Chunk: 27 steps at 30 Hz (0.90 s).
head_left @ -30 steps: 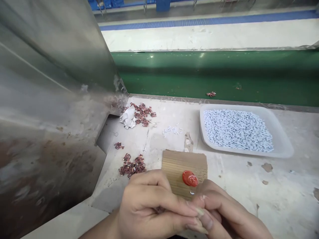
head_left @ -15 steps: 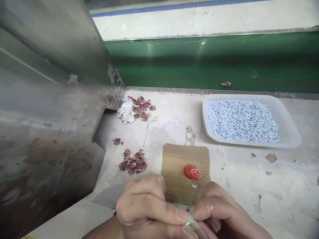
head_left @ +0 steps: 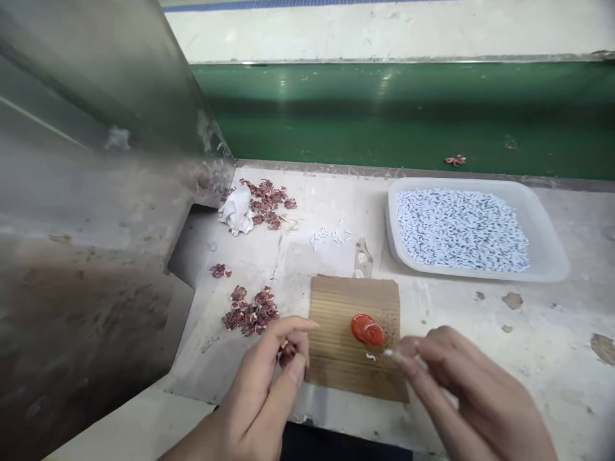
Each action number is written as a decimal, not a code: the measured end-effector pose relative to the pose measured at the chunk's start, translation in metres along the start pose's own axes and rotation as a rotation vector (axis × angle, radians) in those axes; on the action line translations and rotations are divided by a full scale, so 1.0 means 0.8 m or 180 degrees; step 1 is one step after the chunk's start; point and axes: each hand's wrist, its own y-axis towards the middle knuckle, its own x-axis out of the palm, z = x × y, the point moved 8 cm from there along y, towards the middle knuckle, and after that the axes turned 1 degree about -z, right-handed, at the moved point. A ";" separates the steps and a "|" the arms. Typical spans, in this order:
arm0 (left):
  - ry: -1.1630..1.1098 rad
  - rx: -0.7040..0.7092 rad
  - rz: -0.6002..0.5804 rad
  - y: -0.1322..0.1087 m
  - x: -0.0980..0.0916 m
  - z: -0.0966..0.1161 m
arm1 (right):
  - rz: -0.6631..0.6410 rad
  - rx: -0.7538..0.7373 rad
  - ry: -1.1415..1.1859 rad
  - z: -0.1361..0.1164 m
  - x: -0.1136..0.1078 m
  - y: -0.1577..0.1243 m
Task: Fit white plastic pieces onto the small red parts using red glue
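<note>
My left hand is near the bottom centre, its thumb and fingers pinched on a small dark red piece at the left edge of a brown cardboard pad. My right hand is closed on a thin white stick whose tip points at the pad, just below a glossy red blob on the cardboard. A little pile of dark red pieces lies left of the pad on the worn white worktop.
A translucent tray full of small white pieces stands at the right back. More red pieces and a crumpled white cloth lie further back. A steel machine housing fills the left. A green conveyor belt runs behind.
My two hands were pressed together over a small part; now they have separated, the left holding a red piece, the right carrying the white stick towards the red blob.
</note>
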 end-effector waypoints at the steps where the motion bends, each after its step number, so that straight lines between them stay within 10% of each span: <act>1: 0.0112 -0.0164 -0.0184 -0.001 -0.003 -0.008 | -0.0055 -0.0080 -0.0292 0.008 -0.004 0.004; 11: 0.0321 -0.0389 -0.0245 0.012 -0.032 -0.028 | -0.0968 -0.0719 -0.1111 0.015 0.015 0.033; 17: -0.0446 -0.1055 0.0042 0.010 -0.037 -0.042 | -0.1094 -0.0834 -0.1427 0.013 0.018 0.038; 27: -0.0686 -0.0734 0.0253 0.016 -0.040 -0.030 | -0.0876 -0.1372 -0.1999 -0.016 0.016 0.051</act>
